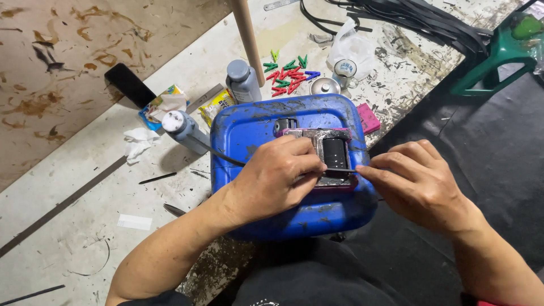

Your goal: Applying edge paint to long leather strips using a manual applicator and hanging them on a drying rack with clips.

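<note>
While blue jerrycan [266, 127] serves as bench, our left hand [272, 178] presses small roller device [328, 153] steady; right hand [416, 181] pinches black strip [340, 169], fed between both hands, keeping it taut.

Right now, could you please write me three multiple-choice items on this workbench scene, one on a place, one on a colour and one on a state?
1. Where does the small metal roller device sit?
A. on the blue plastic container
B. on the black mat
C. in the green stool

2. What colour are the caps of the two bottles?
A. red
B. grey
C. yellow

3. What is the right hand doing?
A. resting flat
B. holding a bottle
C. pinching a thin black strip

Answers: 1 A, the device rests on the blue plastic container. 2 B, both caps look grey. 3 C, its fingers pinch the black strip, while the left hand steadies it.
</note>
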